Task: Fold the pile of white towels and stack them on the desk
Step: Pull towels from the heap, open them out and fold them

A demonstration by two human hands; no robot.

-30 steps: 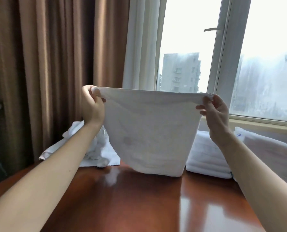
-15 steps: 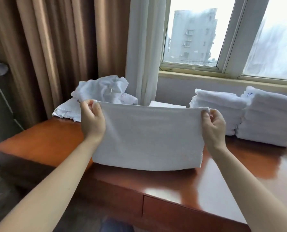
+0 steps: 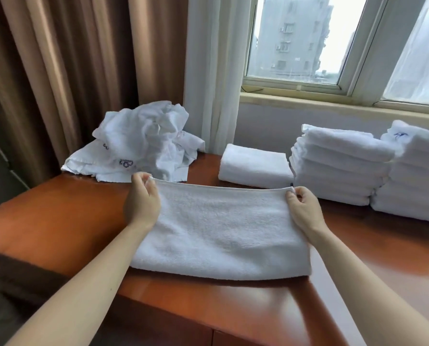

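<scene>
A white towel (image 3: 221, 233) lies flat on the bench (image 3: 53, 216) near its front edge. The left hand (image 3: 142, 203) pinches the towel's far left corner between thumb and fingers, and the right hand (image 3: 304, 211) pinches the far right corner the same way. The crumpled pile (image 3: 143, 146) sits at the back left corner. Along the back edge lies a single folded towel (image 3: 254, 166), then a tall stack (image 3: 338, 166) and a second stack (image 3: 418, 173) at the right edge.

Towel (image 3: 221, 231) flat on surface (image 3: 58, 221), front centre. Unfolded pile (image 3: 143, 143) behind left. Single folded towel (image 3: 254, 166) behind centre; two stacks (image 3: 338, 166) right.
</scene>
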